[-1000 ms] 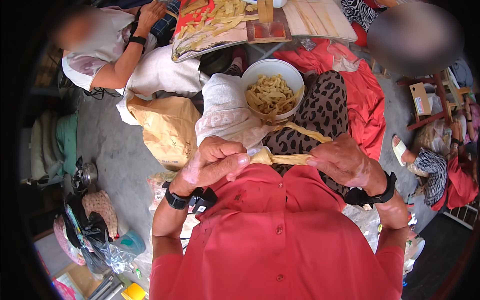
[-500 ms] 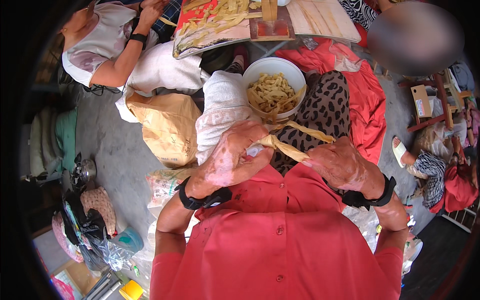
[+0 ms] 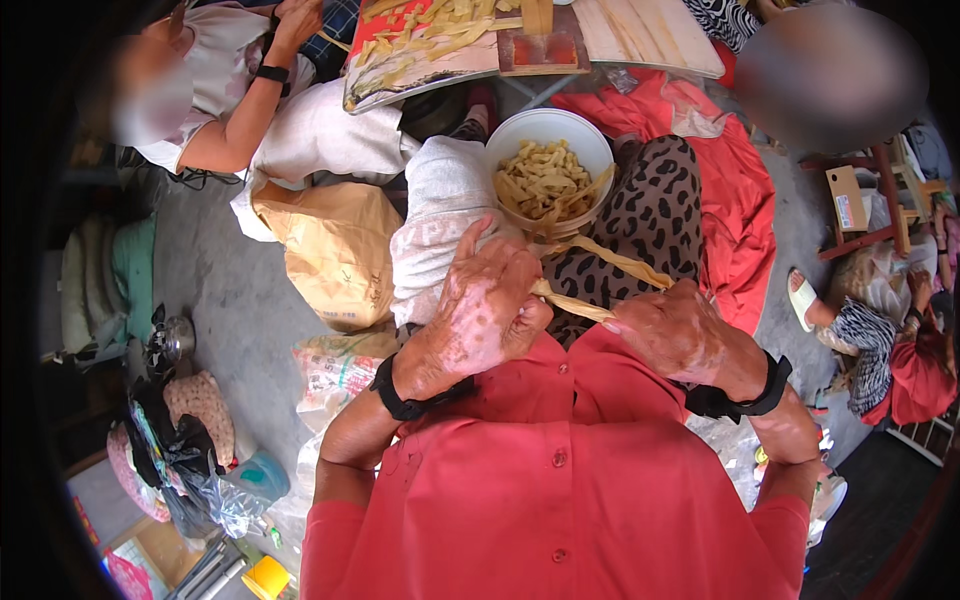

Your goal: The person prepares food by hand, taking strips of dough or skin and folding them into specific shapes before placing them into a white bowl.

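A long, pale yellow, twisted dried strip (image 3: 572, 303) is stretched between my two hands above my lap. My left hand (image 3: 478, 315) is closed on its left end, with the index finger raised and the thumb bent in. My right hand (image 3: 672, 335) has fingers curled round the other end, and a loose length of strip loops up and back from it. Just beyond my hands, a white bucket (image 3: 598, 150) between my knees holds many similar yellow strips (image 3: 545, 180). A light towel (image 3: 445, 185) covers my left knee.
Ahead stands a low table (image 3: 640, 40) with yellow strips and a wooden block (image 3: 540, 50). A brown paper bag (image 3: 335, 255) is left of my knee. Red cloth (image 3: 735, 210) hangs at right. Co-workers sit at the far left and right; bags and a metal pot (image 3: 178, 338) lie left.
My left hand has rolled over and its index finger has lifted. A whitish bit seen at its thumb earlier is now hidden. My right hand has barely moved.
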Tool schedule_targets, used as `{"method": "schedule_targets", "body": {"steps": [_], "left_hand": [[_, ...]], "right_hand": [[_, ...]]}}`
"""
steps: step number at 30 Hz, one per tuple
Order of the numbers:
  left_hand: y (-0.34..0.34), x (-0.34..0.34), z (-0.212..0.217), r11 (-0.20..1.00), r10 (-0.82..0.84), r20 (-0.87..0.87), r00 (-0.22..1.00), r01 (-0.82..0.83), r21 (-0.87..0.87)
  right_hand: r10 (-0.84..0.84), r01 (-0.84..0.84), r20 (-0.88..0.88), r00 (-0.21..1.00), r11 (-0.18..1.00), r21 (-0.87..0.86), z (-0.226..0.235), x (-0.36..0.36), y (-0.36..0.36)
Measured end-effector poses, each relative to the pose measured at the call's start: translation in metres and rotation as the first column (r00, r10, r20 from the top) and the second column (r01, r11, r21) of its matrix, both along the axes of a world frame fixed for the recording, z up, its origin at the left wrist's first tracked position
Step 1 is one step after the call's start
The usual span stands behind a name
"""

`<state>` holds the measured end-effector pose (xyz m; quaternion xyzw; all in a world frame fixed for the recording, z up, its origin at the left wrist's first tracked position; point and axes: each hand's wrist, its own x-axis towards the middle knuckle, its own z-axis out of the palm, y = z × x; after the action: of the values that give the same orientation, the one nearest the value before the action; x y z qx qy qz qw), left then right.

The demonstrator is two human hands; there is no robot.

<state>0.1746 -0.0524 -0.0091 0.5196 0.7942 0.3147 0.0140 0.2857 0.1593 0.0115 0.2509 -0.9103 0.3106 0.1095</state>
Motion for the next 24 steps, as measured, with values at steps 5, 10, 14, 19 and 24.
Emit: {"method": "schedule_targets", "body": {"steps": [5, 10, 14, 19, 24], "left_hand": [[-0.008, -0.008, 0.0, 0.996, -0.086, 0.417, 0.905, 0.062, 0.07], [0.004, -0.009, 0.014, 0.96, -0.279, 0.386, 0.879, 0.242, 0.143], [-0.004, -0.006, 0.031, 0.929, -0.347, 0.453, 0.822, 0.369, 0.042], [-0.046, -0.016, 0.075, 0.86, -0.455, 0.409, 0.791, 0.509, -0.028], [-0.041, -0.047, 0.102, 0.991, -0.051, 0.399, 0.916, 0.096, -0.093]], "right_hand": [[-0.005, 0.029, 0.156, 0.988, 0.987, -0.156, -0.004, -0.001, 0.002], [0.078, -0.017, 0.283, 0.956, 0.977, -0.211, 0.005, -0.007, 0.009], [0.124, -0.077, 0.233, 0.965, 0.976, -0.202, 0.002, -0.004, 0.013], [0.225, -0.209, 0.156, 0.962, 0.971, -0.112, 0.022, 0.011, -0.008], [0.116, -0.134, -0.196, 0.974, 0.987, -0.083, 0.025, -0.047, -0.009]]}}
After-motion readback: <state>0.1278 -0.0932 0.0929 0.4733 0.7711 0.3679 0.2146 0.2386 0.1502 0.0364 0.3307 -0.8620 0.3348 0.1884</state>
